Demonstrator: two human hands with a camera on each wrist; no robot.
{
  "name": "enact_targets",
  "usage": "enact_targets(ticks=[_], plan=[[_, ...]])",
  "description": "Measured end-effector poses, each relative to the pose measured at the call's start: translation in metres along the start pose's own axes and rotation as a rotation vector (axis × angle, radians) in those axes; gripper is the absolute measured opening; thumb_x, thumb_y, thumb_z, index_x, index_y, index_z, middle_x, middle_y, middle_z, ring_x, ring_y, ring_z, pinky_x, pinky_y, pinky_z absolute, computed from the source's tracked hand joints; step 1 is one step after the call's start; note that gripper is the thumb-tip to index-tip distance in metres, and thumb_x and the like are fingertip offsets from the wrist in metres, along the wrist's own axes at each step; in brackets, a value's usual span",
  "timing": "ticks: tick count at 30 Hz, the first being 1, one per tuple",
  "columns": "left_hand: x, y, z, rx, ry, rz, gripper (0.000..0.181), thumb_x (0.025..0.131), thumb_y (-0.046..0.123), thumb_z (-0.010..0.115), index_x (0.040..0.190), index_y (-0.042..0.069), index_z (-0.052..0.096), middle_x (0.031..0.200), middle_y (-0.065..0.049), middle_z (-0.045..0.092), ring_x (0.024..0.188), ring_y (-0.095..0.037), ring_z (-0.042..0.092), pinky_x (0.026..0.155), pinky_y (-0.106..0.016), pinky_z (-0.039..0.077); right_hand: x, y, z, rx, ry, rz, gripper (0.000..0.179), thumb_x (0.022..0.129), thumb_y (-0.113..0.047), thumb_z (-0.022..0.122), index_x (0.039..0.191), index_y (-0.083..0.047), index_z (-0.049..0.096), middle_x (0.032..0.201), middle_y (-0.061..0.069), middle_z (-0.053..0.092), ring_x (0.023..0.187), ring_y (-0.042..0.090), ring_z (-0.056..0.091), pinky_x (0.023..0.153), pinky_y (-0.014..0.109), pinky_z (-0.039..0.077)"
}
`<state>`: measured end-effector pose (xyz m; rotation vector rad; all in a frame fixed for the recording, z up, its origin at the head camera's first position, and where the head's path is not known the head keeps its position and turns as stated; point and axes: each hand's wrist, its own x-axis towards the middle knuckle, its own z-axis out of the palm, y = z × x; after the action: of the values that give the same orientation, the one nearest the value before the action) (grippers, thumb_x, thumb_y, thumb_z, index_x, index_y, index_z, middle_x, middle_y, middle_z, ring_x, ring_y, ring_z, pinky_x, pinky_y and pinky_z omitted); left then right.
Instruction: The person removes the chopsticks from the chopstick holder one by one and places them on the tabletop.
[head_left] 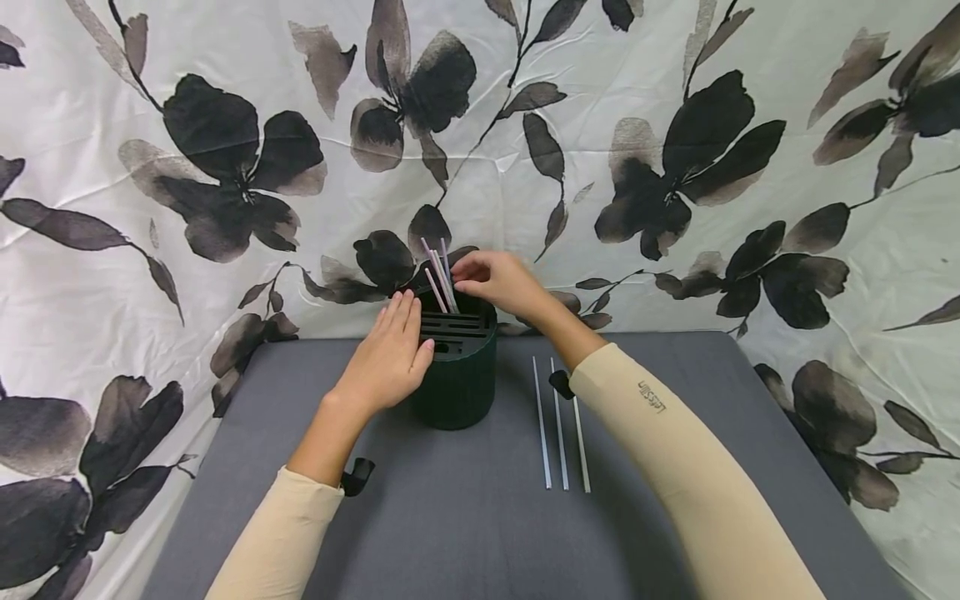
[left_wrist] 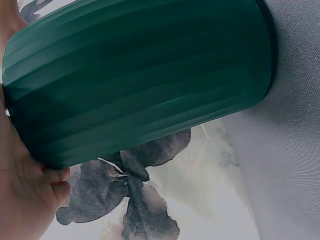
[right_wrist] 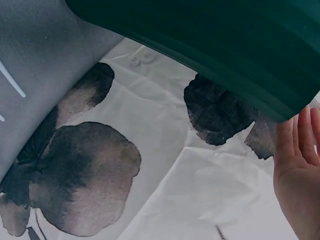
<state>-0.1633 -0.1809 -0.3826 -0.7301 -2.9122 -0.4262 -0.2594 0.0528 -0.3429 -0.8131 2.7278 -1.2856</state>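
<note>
A dark green ribbed round holder (head_left: 454, 392) with a slotted dark top stands near the back of the table. Several thin pastel straws (head_left: 433, 287) lean upright in its rear opening. My left hand (head_left: 386, 350) rests on the holder's left upper edge, fingers extended and thumb against the front rim. At the back right of the opening, my right hand (head_left: 498, 283) pinches a lilac straw (head_left: 447, 265) between thumb and fingertips. From the right wrist, the fingers (right_wrist: 286, 137) show beyond the green wall (right_wrist: 240, 60), their tips hidden by it.
Three more straws (head_left: 542, 425) lie side by side on the grey table (head_left: 450, 517), right of the holder and beside the right forearm. Behind the table's back edge hangs a white cloth (head_left: 495, 192) with dark flowers.
</note>
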Motion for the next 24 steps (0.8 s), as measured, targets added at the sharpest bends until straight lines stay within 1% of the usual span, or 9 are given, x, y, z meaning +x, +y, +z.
enact_targets(ticks=[3,7,14,19,24], plan=[[0.0,0.0,0.0,-0.003,-0.01,-0.002,0.07,0.11,0.038,0.032,0.162,-0.007,0.019,0.171,-0.025,0.015,0.161,-0.037,0.01,0.13,-0.053,0.014,0.004,-0.004,0.003,-0.016,-0.011,0.013,0.024,0.098,-0.017,0.073,0.118,-0.007,0.073,0.114,0.01,0.075,0.105,0.024,0.071,0.094,0.037,0.058],[0.001,-0.001,0.0,-0.004,-0.019,-0.004,0.07,0.11,0.038,0.031,0.162,-0.006,0.018,0.171,-0.024,0.014,0.161,-0.037,0.009,0.13,-0.053,0.013,0.009,-0.009,0.007,-0.067,-0.003,0.024,0.021,0.097,-0.019,0.074,0.114,-0.007,0.074,0.108,0.01,0.075,0.1,0.023,0.072,0.09,0.036,0.059],[0.003,-0.001,0.0,-0.006,-0.021,-0.007,0.07,0.11,0.039,0.031,0.162,-0.006,0.018,0.171,-0.024,0.014,0.161,-0.037,0.009,0.13,-0.053,0.014,0.015,-0.013,0.014,-0.135,0.047,0.042,0.015,0.095,-0.017,0.076,0.105,-0.006,0.075,0.101,0.01,0.077,0.094,0.022,0.073,0.084,0.036,0.059],[0.004,-0.002,0.001,-0.01,-0.033,-0.014,0.07,0.11,0.039,0.031,0.162,-0.006,0.018,0.171,-0.024,0.013,0.161,-0.036,0.008,0.13,-0.053,0.013,0.016,-0.012,0.016,-0.148,0.075,0.048,0.011,0.095,-0.016,0.076,0.101,-0.007,0.075,0.098,0.009,0.077,0.091,0.022,0.073,0.082,0.036,0.058],[0.005,-0.003,0.0,-0.011,-0.038,-0.02,0.07,0.11,0.039,0.031,0.162,-0.006,0.017,0.172,-0.023,0.012,0.161,-0.035,0.006,0.13,-0.053,0.013,0.017,-0.01,0.015,-0.124,0.083,0.057,0.011,0.096,-0.015,0.075,0.103,-0.007,0.074,0.1,0.01,0.076,0.093,0.022,0.072,0.083,0.037,0.058]])
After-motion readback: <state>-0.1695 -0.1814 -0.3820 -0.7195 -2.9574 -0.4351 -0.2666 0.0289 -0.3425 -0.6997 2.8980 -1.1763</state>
